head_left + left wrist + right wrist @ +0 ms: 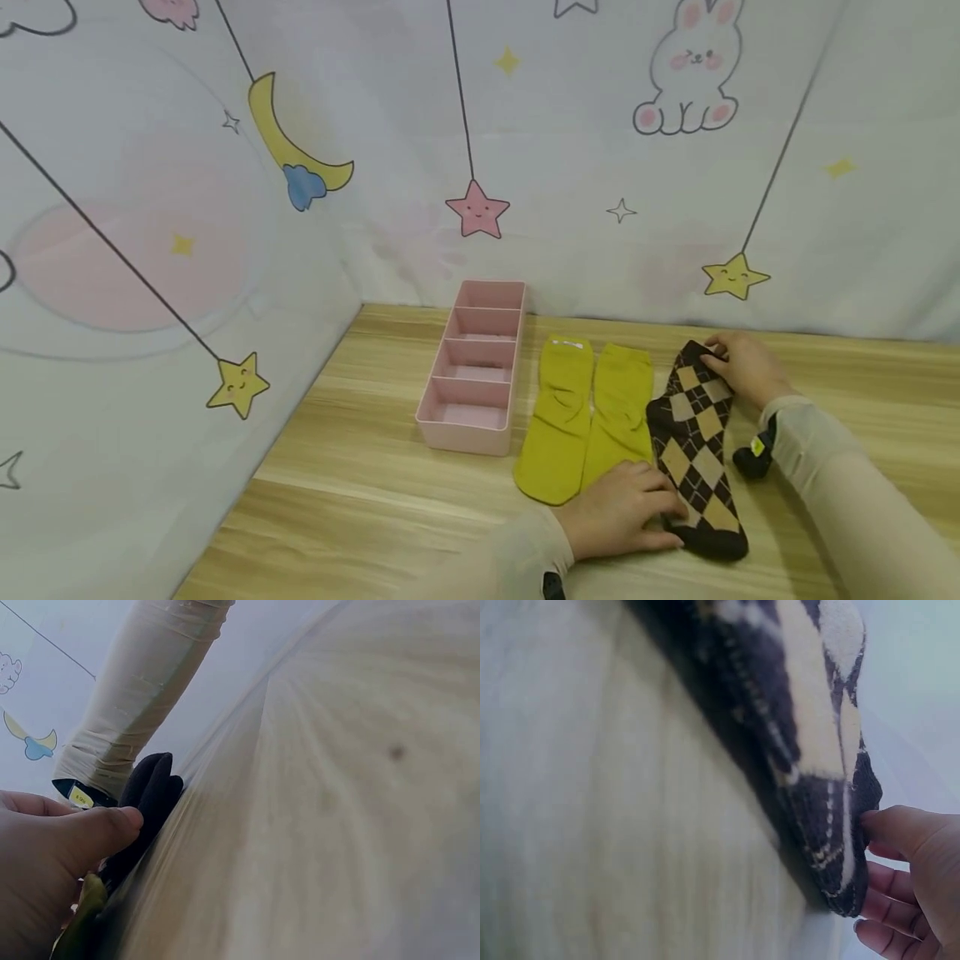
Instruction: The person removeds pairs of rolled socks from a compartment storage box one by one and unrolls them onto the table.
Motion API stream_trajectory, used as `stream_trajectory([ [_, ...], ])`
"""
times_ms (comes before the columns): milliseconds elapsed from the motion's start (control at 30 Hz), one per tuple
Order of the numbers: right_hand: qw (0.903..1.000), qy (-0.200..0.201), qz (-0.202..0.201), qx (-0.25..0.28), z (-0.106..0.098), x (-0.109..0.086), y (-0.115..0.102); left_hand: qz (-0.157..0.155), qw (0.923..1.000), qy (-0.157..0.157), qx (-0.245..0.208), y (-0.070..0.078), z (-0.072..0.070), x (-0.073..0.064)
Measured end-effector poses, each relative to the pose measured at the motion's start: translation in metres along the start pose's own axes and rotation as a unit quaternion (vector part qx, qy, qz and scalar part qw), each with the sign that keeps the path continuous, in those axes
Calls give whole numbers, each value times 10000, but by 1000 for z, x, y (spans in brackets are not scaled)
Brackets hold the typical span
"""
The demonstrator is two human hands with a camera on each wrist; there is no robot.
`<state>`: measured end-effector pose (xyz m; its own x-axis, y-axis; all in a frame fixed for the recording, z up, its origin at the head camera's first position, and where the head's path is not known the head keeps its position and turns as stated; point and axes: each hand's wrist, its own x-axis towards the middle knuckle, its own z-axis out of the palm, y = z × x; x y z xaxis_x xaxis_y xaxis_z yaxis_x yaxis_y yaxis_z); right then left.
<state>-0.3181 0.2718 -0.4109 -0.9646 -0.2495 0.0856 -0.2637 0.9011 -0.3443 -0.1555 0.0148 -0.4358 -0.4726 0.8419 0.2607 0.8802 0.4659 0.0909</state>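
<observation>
An argyle sock [697,450] in dark brown, tan and beige lies lengthwise on the table, its dark toe toward me. At its cuff, my right hand [746,367] pinches the edge; the right wrist view shows the thumb on one face and the fingers [889,911] at the other side. My left hand [622,512] rests at the toe end, fingers spread over the sock's left edge and thumb [112,829] beside the dark toe [154,791]. Two yellow socks [558,425] lie flat to the left, the nearer one's foot partly under the left hand.
A pink organizer box [465,437] with several compartments stands left of the yellow socks. Behind the wooden table [337,475] hangs a white cloth backdrop [592,258] with cartoon prints. A black wrist device [753,458] sits by the right sleeve.
</observation>
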Motion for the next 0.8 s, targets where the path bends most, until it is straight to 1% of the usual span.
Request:
stream_trajectory([
  [100, 9999, 5, 108, 18, -3, -1, -1, -53, 9999, 24, 133, 1, 0, 0],
  [200, 9999, 62, 154, 4, -6, -3, -3, -78, 9996, 136, 219, 2, 0, 0],
  [267, 9998, 116, 146, -26, -7, -5, -3, -82, 9995, 184, 248, 2, 0, 0],
  [367, 9998, 143, 52, -90, -8, -5, -4, -92, 9995, 153, 243, 1, 0, 0],
  [500, 9999, 32, -96, -133, -7, -3, -4, -104, 9997, 107, 198, 1, 0, 0],
  [667, 9996, -176, -111, -203, -5, -2, -4, -53, 9996, 223, 188, 1, 2, 0],
  [800, 9992, -151, -175, -317, -4, -2, -5, 19, 9993, 311, 207, 1, 1, 0],
])
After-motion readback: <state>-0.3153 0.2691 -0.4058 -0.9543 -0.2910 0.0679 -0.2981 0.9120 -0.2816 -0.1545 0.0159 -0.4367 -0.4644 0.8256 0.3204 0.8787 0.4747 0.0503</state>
